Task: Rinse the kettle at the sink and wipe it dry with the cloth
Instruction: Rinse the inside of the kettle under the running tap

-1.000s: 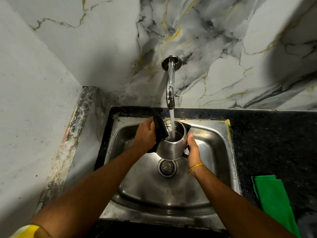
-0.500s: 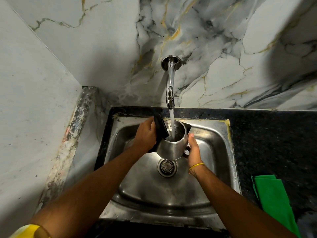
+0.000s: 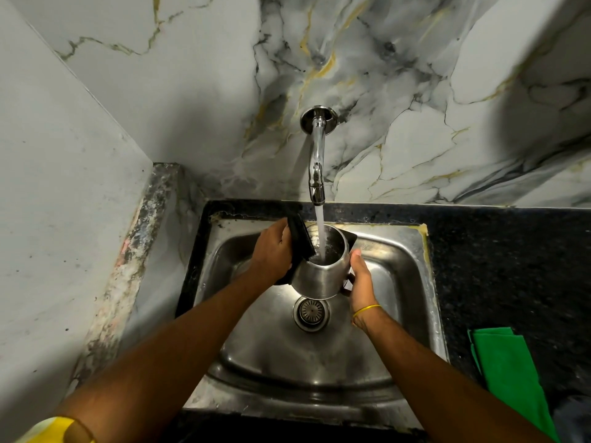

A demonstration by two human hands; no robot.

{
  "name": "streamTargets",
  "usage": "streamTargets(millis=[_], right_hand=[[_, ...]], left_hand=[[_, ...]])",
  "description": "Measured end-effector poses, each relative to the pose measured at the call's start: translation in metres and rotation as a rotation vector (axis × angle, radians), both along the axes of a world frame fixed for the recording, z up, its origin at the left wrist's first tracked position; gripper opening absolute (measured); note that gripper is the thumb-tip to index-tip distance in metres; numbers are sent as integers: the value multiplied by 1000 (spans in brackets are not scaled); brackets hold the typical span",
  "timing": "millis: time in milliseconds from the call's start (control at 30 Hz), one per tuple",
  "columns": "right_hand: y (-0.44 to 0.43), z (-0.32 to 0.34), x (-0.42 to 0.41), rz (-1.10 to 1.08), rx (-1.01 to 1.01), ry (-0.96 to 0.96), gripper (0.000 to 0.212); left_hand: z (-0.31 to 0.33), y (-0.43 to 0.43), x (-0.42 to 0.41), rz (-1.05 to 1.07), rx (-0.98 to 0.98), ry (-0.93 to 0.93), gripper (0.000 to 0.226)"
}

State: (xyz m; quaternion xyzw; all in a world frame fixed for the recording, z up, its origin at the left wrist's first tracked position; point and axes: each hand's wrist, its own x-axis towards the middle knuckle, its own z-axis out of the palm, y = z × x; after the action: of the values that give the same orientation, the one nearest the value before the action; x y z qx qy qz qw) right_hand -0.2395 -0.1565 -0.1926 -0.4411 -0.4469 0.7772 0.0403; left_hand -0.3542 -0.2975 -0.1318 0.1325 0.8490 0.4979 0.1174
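The steel kettle (image 3: 319, 276) sits at frame centre, held upright over the sink (image 3: 412, 270) basin, just above the drain (image 3: 311, 311), its lid flipped open. The left hand (image 3: 271, 251) is clamped on the black handle side; the right hand (image 3: 359, 279) is pressed flat against the body — both hands on the kettle. Water from the wall tap (image 3: 316, 167) pours straight into the mouth, so rinsing is under way; emptying and wiping appear to remain. The green cloth (image 3: 508, 378) lies untouched on the dark counter (image 3: 511, 266) at lower right — reachable past the sink's raised rim, with free room there.
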Motion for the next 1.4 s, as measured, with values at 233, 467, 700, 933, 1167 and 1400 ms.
streamTargets(millis=[233,467,700,933,1167,1400], right_hand=[[4,4,1,11,39,10,47],[7,10,-2,-4,37,26,40],[34,36,-27,-95,171,59,37],[60,86,-67,83,381,223,29],[52,123,-95,440,566,358,28],[35,125,-90,374,1078,136,39]], left_hand=[[-6,0,-4,-14,-8,37,36],[-4,-1,-2,-37,-30,61,34],[-1,-4,1,-38,-27,42,43],[2,-6,1,-26,-18,59,57],[0,-5,-2,8,-49,62,51],[1,-5,0,0,-40,63,45]])
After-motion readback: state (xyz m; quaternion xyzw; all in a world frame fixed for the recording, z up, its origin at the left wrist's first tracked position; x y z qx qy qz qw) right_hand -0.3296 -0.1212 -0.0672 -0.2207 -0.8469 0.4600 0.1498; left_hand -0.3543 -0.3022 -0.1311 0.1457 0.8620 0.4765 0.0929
